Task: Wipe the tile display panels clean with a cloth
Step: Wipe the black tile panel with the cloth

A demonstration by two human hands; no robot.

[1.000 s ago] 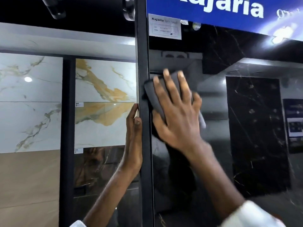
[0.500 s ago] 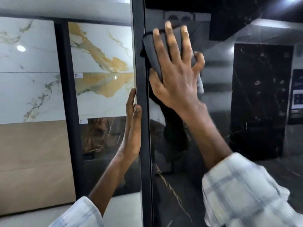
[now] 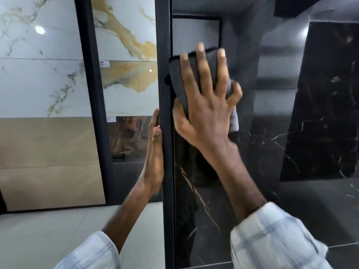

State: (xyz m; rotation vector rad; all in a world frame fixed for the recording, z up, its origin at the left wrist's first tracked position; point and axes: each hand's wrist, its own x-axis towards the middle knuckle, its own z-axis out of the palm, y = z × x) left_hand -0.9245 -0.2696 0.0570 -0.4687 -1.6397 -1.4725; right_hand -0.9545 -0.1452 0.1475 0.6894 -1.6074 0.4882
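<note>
Step in hand: wiping the dark marble panel (image 3: pixel 252 171), close to its left edge beside the black frame post (image 3: pixel 165 55).
Cloth (image 3: pixel 178 80): dark grey, folded, pressed flat against the glossy panel, upper left part of the face, touching the frame post; one lighter corner hanging out below the little finger.
Right hand (image 3: pixel 206 105): spread on top of the cloth, fingers straight and splayed, thumb low at the cloth's left edge; an open, flat-pressing grip, nothing curled round.
Left hand (image 3: pixel 155 152): laid flat along the outer side of the frame post, fingers straight, thumb on the post's front edge; bracing, not clasping.
Progress, judged: early to middle; lower panel and right side apparently not yet covered, though dust too fine to make out.
Next move calls for: steady palm pressure, strokes carried down or across the face, left hand steadying the panel against swing.
Nearby: white-and-gold marble panels (image 3: pixel 126 45) behind, beige tile (image 3: pixel 48 152) lower left.
</note>
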